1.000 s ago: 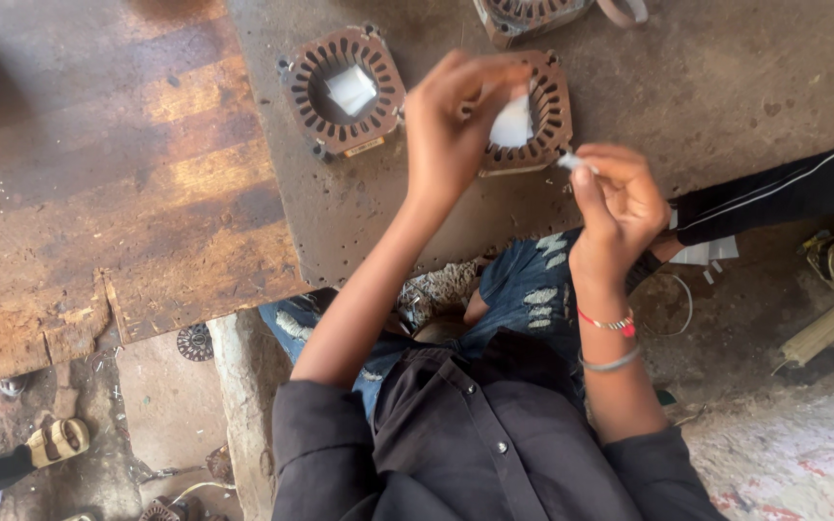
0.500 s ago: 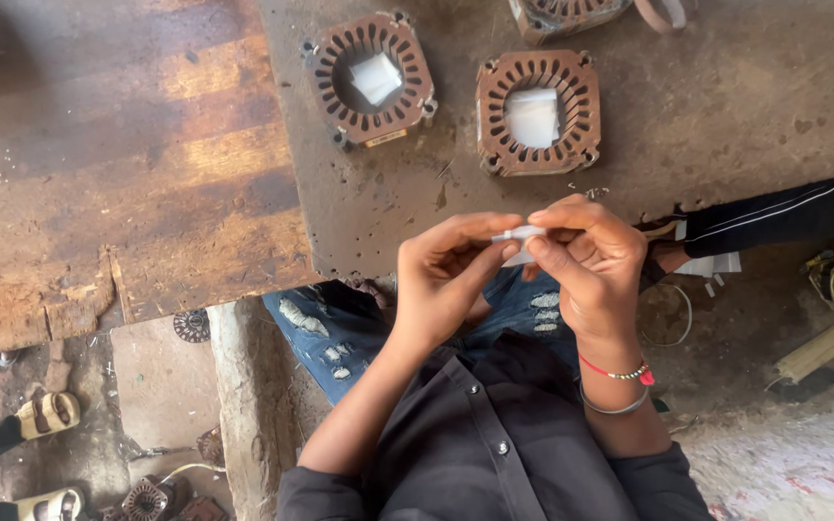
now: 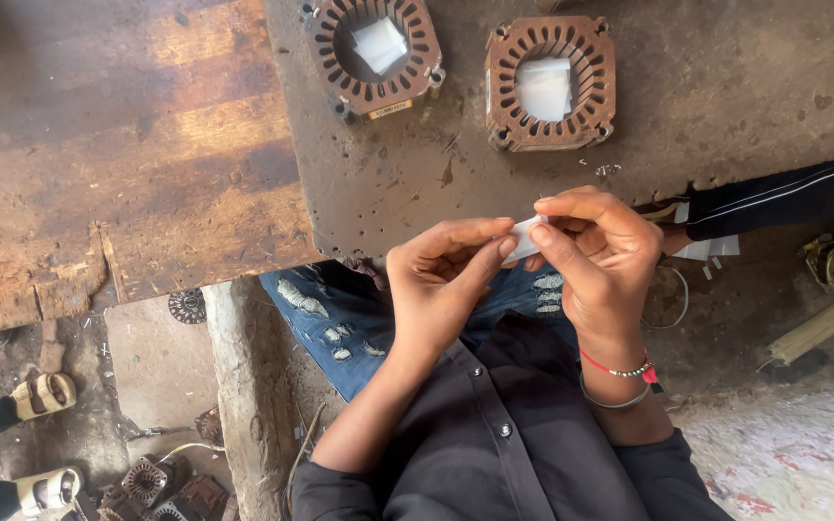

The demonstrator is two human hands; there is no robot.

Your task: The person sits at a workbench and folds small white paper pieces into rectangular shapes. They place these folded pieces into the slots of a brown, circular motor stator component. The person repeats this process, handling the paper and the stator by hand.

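Pinching a small white paper strip [image 3: 525,238] between them, both hands work just in front of the chest, below the near edge of the metal bench [image 3: 726,106]. On the left, the left hand [image 3: 446,275] closes thumb and forefinger on the strip's near end; the right hand [image 3: 596,251] grips the other end, fingers curled over it. Judging by the grip, the paper is being folded or creased, a shaping step. Any next move would need the strip kept flat between the fingertips and a steady, even pinch, since it is thin and mostly hidden by the fingers.

Reading the surroundings from the left: sandalled feet [image 3: 42,439] of another person stand on the floor, with spare stator cores [image 3: 147,479] lying near them. A worn wooden plank [image 3: 118,145] adjoins the bench. On the bench sit two rusty stator cores, the left stator [image 3: 373,50] and the right stator [image 3: 550,82], each with white paper lying in its bore. A dark sleeve [image 3: 793,193] lies across the bench's right edge, close to the right hand and crowding that side.
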